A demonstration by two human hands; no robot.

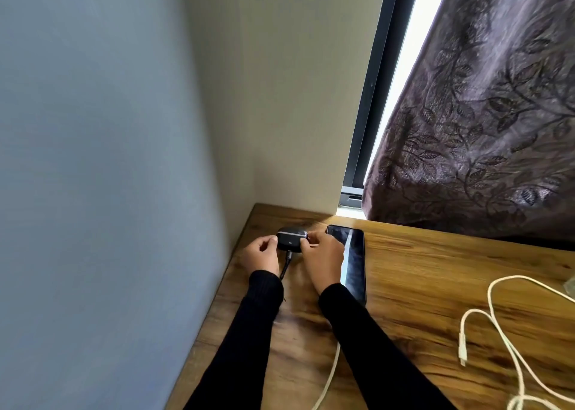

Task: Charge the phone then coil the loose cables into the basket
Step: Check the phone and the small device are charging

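Small dark rounded charger block (291, 242), lower centre: left hand (263, 255) and right hand (322, 255) pinch its sides with curled fingers, probably steadying it while its braided black cable (285, 265) seats. Black slab phone (353, 265) lies just right, screen up. Loose white cables (510, 341) sprawl lower right on the wood-grain table (420, 269); no basket shows.

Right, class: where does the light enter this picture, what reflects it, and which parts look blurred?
Head view: daylight blazes through the window gap beside the curtain, overexposed; the phone screen shows a pale reflection; the white cable and table grain at right look motion-smeared.

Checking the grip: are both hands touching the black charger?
Touching. The head view shows left hand and right hand fingertips pinching opposite sides of the charger.
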